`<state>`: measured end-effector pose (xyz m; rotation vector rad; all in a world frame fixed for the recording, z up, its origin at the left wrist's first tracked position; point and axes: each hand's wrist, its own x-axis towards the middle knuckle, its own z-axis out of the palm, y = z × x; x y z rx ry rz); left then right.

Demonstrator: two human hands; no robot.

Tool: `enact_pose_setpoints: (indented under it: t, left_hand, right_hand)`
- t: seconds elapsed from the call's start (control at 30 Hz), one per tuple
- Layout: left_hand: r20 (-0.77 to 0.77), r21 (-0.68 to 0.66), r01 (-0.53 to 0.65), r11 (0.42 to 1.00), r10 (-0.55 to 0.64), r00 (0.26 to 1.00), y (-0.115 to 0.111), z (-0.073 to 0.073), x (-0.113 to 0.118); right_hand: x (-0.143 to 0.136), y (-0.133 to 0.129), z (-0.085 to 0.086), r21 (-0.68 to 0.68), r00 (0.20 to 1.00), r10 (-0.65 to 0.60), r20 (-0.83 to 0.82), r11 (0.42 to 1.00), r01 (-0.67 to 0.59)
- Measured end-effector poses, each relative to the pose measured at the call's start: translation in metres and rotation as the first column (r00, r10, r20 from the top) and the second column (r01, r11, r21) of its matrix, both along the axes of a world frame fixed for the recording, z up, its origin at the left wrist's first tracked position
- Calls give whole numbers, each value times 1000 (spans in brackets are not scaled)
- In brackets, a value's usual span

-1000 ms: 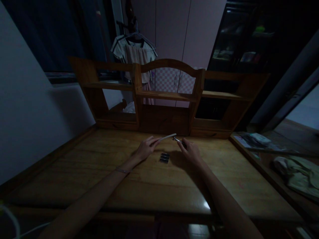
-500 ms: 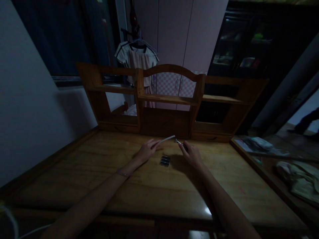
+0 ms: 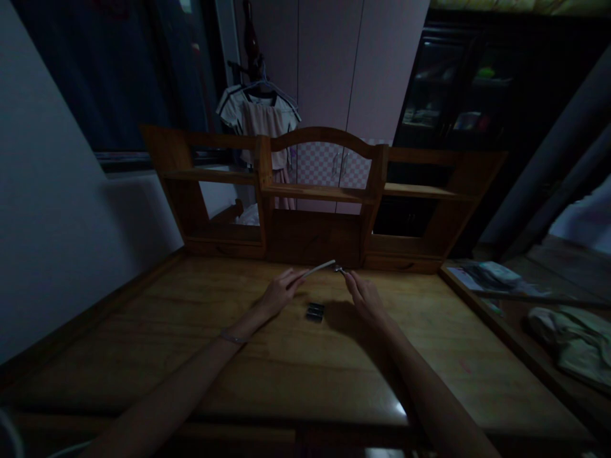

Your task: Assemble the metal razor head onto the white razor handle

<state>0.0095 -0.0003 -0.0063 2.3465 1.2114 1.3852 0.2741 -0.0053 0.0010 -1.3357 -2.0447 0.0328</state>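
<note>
My left hand has its fingers shut on a white stick. My right hand has its fingers pinched on a shiny tool. The tool's head is near the stick's tip. Small black things lie on the tabletop between my arms.

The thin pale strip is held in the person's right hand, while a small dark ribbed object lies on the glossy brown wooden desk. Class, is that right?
Not quite: the head view shows the thin pale strip in the person's left hand, not the right hand. The small dark ribbed object does lie on the glossy brown wooden desk.
</note>
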Motion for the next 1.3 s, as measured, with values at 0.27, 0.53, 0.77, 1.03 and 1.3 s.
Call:
enact_pose_setpoints:
  t: [0.27,0.53,0.77,1.03,1.3]
  left_hand:
    - [22,40,27,999,-28,999,-3,2,2]
    - [88,-96,30,995,-22,996,-3,3,5]
    - [331,-389,223,894,-90,939,-3,0,12]
    - [575,-629,548,552,-144,805,-5,-2,14]
    - [663,-649,637,416,-101,742,-10,3,9]
  right_hand:
    - [2,4,-5,-4,999,-33,-6,999,33]
    - [1,1,0,23,998,-30,-49,999,31]
    - [0,-1,1,47,999,-33,20,998,32]
    - [-5,-6,11,25,1000,-5,-19,1000,6]
    - [-6,-7,14,12,999,34,-11,999,-34]
